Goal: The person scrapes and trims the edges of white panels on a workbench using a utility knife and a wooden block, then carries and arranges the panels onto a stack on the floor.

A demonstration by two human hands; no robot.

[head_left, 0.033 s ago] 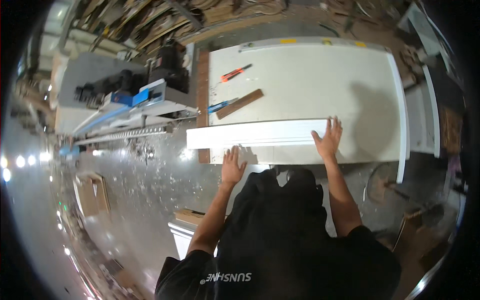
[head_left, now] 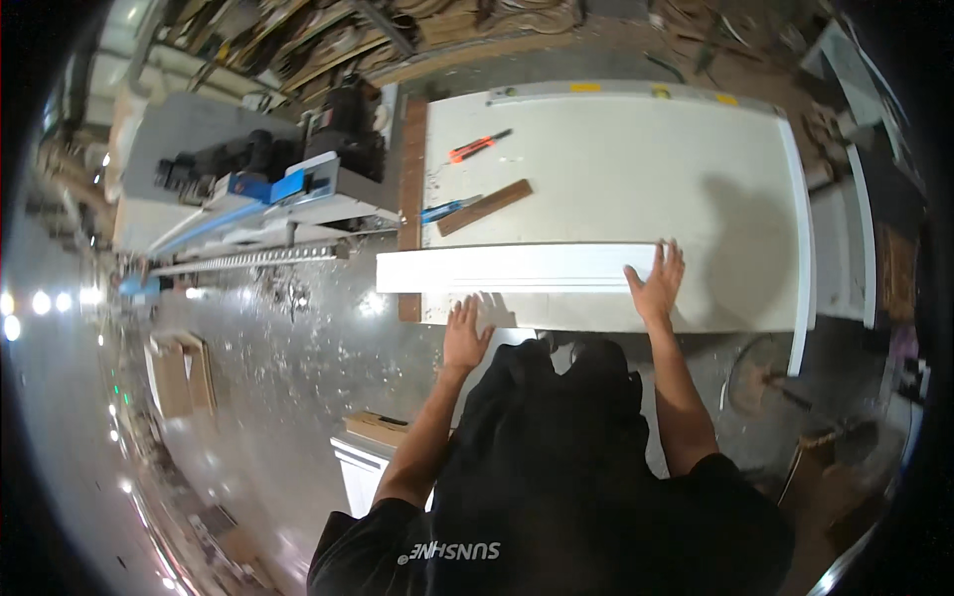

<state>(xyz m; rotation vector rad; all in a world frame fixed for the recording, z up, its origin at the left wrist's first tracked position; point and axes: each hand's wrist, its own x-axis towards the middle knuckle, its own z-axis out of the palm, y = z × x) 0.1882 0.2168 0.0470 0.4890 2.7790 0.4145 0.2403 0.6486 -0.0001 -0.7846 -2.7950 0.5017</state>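
- The left hand lies flat, fingers spread and closed on nothing, at the near edge of the long white strip, toward the strip's 9 o'clock half.
- The right hand is likewise open-palmed, holding nothing, pressing down on the strip's 3 o'clock end where it overlaps the white panel.
- The strip lies crosswise along the near edge of the desk, its 9 o'clock end jutting out past the brown edge board and hanging over the floor toward the saw machine.
- As a judgement, the work in hand is sliding or squaring the strip; it would go best with even downward pressure from both palms, keeping the strip parallel to the desk edge, since the overhanging end could tip or swing.
- Farther off, at 12 o'clock from the left hand, a brown wooden batten lies at a slant, just beside a blue-handled tool.
- Beyond these, an orange-handled tool rests on the panel, well apart from the strip.
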